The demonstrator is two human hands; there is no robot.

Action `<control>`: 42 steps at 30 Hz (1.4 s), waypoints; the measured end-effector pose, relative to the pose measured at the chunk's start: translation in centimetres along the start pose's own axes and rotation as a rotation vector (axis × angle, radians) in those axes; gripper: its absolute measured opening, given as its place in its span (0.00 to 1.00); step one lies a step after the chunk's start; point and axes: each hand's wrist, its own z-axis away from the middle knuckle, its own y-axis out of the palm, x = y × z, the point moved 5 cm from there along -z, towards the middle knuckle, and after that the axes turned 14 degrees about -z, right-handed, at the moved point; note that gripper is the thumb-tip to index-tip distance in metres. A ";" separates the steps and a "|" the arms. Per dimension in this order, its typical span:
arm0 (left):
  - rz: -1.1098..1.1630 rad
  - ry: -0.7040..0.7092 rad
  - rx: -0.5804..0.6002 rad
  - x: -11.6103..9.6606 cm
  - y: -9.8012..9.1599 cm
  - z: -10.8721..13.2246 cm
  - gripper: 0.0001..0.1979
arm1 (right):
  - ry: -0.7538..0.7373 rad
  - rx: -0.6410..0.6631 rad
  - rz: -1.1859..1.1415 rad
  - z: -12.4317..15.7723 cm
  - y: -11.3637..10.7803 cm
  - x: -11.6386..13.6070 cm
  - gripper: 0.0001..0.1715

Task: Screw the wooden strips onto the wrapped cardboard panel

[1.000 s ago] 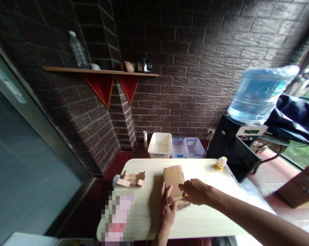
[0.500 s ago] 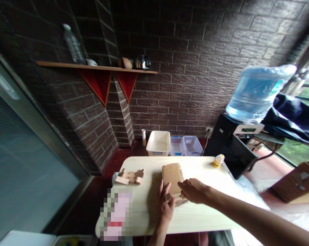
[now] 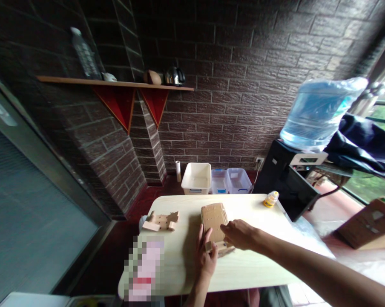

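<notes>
A brown, box-like cardboard piece point(image 3: 213, 216) with small holes or dots lies on the pale table point(image 3: 179, 273). My left hand point(image 3: 206, 258) grips its near left corner, fingers along the side and thumb in front. Between thumb and fingers shows the square end of a small tan block point(image 3: 208, 246), by a strip along the near edge. My right hand point(image 3: 239, 233) is closed, its fingertips pressed to the cardboard's right side; whatever they pinch is hidden. Toward the table's left edge sits a light wooden assembly point(image 3: 162, 221) with holes, touched by neither hand.
A small yellow-and-clear bottle point(image 3: 271, 199) stands at the far right corner of the table. A blurred pink item point(image 3: 147, 264) lies at the left edge. Beyond the table are a cream bin point(image 3: 196, 175) and clear boxes point(image 3: 238, 181). A water dispenser point(image 3: 271, 170) stands right.
The view has shifted slightly. Both hands keep nearly the same place on the cardboard piece, and nothing on the table has visibly moved.
</notes>
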 end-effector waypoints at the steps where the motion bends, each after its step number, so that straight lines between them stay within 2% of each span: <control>1: -0.003 -0.005 -0.002 0.1 0.0 0.0 0.24 | 0.002 -0.002 -0.004 0.0 0.1 0.0 0.15; 7: -0.011 0.004 -0.005 -0.1 -0.3 0.0 0.24 | -0.012 0.009 0.004 0.1 0.3 -0.1 0.17; 15: -0.020 0.012 -0.044 -0.3 -0.5 -0.2 0.24 | -0.048 0.039 0.047 -0.1 -0.6 0.3 0.14; 21: -0.012 0.011 -0.007 0.0 -0.2 0.0 0.25 | -0.026 0.036 -0.003 -0.3 -0.4 0.5 0.14; 28: -0.008 0.016 -0.025 -0.1 -0.3 0.0 0.24 | 0.007 0.019 -0.022 -0.4 -0.4 0.4 0.18; 37: -0.015 0.013 -0.048 -0.1 -0.3 0.1 0.24 | -0.026 0.058 0.050 -0.3 -1.1 0.7 0.14; 42: -0.044 0.014 -0.038 -0.2 -0.4 0.0 0.24 | 0.012 0.064 0.040 -1.0 -0.7 0.1 0.14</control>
